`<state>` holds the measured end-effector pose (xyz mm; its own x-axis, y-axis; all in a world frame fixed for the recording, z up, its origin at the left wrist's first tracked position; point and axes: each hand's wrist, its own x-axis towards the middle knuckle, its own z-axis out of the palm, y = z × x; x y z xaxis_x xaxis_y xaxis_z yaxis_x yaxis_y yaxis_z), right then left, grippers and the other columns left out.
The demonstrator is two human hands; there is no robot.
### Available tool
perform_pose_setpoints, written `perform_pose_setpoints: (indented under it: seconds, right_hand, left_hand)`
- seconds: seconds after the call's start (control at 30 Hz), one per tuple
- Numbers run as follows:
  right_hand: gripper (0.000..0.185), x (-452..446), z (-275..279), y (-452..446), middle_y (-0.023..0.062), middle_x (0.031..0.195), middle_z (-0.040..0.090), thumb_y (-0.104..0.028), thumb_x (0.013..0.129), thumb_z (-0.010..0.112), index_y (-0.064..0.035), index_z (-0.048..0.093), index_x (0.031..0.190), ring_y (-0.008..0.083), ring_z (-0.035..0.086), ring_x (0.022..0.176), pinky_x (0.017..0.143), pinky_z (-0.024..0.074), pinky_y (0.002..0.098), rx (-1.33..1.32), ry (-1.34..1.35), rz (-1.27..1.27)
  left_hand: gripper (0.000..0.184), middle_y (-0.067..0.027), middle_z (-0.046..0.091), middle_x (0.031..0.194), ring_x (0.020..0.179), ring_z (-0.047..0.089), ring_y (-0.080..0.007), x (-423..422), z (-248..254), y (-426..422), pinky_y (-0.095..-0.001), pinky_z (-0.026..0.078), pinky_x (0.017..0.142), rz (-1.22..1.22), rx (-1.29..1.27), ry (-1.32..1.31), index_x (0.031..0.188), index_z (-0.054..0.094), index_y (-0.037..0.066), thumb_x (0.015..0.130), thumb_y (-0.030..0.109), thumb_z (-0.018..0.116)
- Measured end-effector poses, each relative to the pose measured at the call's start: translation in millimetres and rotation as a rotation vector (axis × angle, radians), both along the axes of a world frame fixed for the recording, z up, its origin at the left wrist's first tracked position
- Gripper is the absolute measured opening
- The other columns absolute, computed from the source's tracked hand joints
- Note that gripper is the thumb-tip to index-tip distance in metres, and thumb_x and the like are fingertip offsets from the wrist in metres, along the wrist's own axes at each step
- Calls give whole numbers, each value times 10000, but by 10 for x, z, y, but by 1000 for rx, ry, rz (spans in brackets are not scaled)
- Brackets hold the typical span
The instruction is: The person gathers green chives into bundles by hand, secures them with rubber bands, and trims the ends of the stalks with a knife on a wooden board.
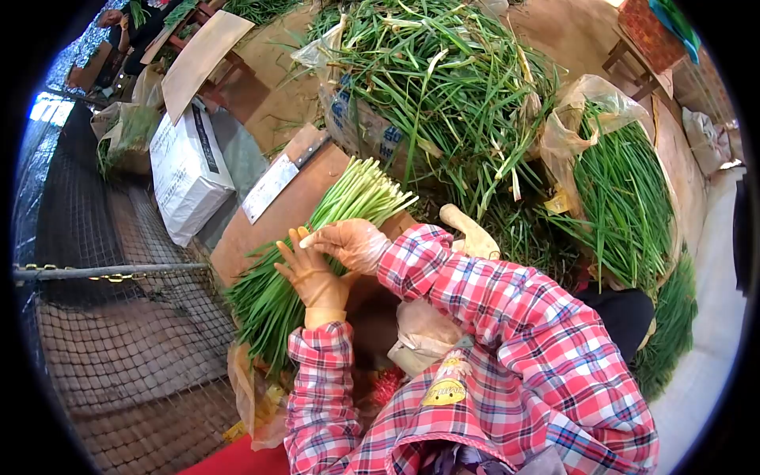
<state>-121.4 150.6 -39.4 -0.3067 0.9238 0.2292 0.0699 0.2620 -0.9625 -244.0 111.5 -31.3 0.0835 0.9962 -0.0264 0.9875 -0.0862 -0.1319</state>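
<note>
A bunch of garlic chives (340,207) lies across a brown board (237,252), pale stem ends pointing away and to the right, green leaves toward me. On its leaves rests my left hand (317,277), in an orange-yellow glove with fingers spread. Beside its fingertips is my right hand (354,244), gloved, fingers bent together in a pinch above the bunch. Anything between those fingers is hidden. A cleaver (271,188) with a dark handle lies flat on the board's far side, apart from both hands.
A large heap of loose chives (435,87) stands ahead. To the right is an open plastic bag of chives (617,198). A white package (190,170) and netting (134,340) with a metal bar (158,270) are at left. Another person (123,28) sits far back left.
</note>
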Motion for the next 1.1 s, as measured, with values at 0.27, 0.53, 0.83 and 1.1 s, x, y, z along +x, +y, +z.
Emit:
perform_pose_setpoints:
  seconds: [0.27, 0.53, 0.83, 1.1]
  right_hand:
    - [598, 529, 675, 565, 176, 1172, 553, -347, 822, 617, -109, 396, 1324, 323, 529, 1084, 923, 418, 379, 140, -527, 145]
    - [771, -260, 210, 1155, 200, 1273, 472, -574, 800, 520, -69, 330, 1351, 338, 426, 1205, 1018, 322, 416, 170, -930, 232]
    - [758, 141, 570, 239, 196, 1025, 611, -678, 647, 605, -57, 602, 1082, 325, 568, 1005, 873, 427, 408, -107, -971, 225]
    - [971, 165, 1208, 141, 188, 1173, 510, -482, 517, 817, -51, 387, 1274, 350, 462, 1143, 970, 356, 418, 335, -26, -19]
  left_hand:
    - [1036, -134, 296, 1419, 1329, 218, -363, -59, 29, 172, -573, 149, 1060, -44, -45, -100, 1368, 270, 32, 554, 394, 801]
    - [745, -223, 444, 1264, 1165, 463, -315, 252, -190, -935, -380, 389, 968, 640, -599, -2137, 1320, 305, -9, 741, 201, 726]
    - [748, -86, 447, 1303, 1186, 425, -297, 92, -540, -534, -474, 333, 1031, 636, -8, -2727, 1289, 389, 52, 735, 455, 689]
    - [707, -84, 455, 1276, 1151, 447, -234, -176, 852, -61, -377, 355, 991, -146, 315, -2083, 1304, 380, 22, 797, 438, 644]
